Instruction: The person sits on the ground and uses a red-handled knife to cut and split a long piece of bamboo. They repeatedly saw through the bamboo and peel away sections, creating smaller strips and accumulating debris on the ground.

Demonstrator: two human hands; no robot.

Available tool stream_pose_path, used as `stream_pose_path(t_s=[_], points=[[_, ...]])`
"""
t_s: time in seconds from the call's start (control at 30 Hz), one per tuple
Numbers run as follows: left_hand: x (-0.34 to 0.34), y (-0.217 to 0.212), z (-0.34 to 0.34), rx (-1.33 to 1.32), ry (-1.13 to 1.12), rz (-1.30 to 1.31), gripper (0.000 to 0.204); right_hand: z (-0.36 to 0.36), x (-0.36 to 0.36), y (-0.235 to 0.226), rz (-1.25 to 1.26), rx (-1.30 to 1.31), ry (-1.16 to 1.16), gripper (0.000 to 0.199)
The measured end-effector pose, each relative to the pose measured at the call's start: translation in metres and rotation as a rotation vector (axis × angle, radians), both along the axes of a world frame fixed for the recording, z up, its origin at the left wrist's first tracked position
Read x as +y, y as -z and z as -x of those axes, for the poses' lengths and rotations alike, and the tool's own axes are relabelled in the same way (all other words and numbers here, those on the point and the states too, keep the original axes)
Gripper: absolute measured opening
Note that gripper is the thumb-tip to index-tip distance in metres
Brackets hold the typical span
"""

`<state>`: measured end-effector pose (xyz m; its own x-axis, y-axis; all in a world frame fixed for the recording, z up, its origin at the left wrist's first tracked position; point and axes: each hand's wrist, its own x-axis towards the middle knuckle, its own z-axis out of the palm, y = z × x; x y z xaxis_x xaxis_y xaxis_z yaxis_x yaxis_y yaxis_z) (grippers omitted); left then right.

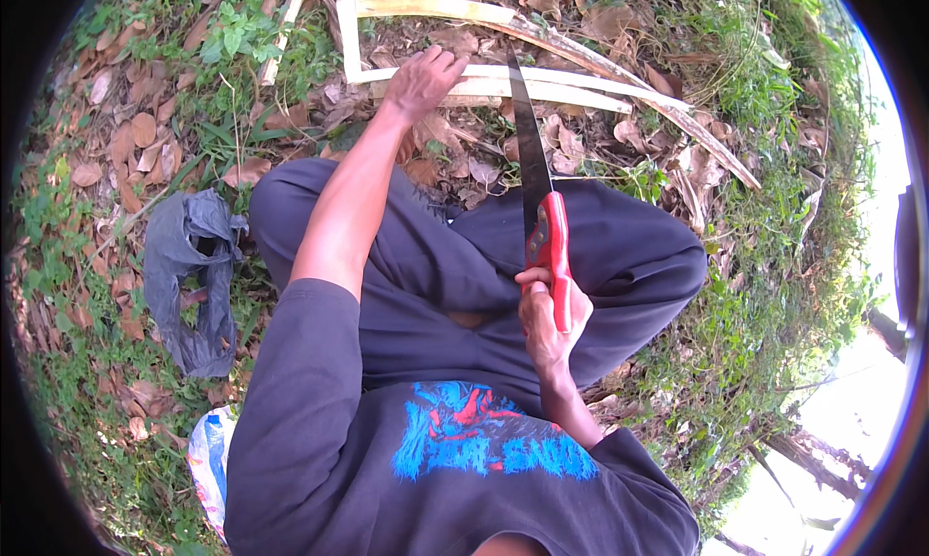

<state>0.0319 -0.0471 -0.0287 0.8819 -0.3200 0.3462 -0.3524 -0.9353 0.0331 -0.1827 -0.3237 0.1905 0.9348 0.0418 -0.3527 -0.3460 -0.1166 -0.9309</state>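
Observation:
My right hand point(554, 316) grips the red handle of a hand saw point(533, 150) in front of my body. The saw's dark blade points away from me, and its tip end crosses a pale wooden strip point(581, 81); whether the teeth touch the wood I cannot tell. Farther left along that strip, my left hand point(426, 84) is closed over it, fingers partly curled. A short upright piece point(349, 38) joins the strip's left end to an upper pale strip point(426, 5), making a narrow frame on the ground. Another strip point(484, 100) lies just under the lower one.
A brown stick point(629, 77) runs slantwise by the frame's right end. Another pale stick point(286, 29) lies at the far left. My crossed legs point(610, 237) are below the saw. A black plastic bag point(189, 285) and a white-blue bag point(210, 459) rest on leafy ground at left.

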Motion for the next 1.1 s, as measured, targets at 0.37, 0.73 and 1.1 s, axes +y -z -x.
stream_pose_path(t_s=[0.37, 0.73, 1.1], points=[[-0.005, -0.008, 0.001, 0.042, -0.003, 0.061, 0.036, -0.007, 0.019, -0.008, 0.019, 0.061, -0.018, 0.016], [-0.013, -0.006, -0.005, 0.405, -0.219, 0.186, 0.067, -0.003, 0.026, -0.005, 0.060, 0.040, -0.060, 0.015], [-0.010, -0.003, 0.001, 0.269, -0.166, 0.021, 0.084, -0.001, 0.034, -0.008, 0.045, 0.033, -0.060, 0.015]])
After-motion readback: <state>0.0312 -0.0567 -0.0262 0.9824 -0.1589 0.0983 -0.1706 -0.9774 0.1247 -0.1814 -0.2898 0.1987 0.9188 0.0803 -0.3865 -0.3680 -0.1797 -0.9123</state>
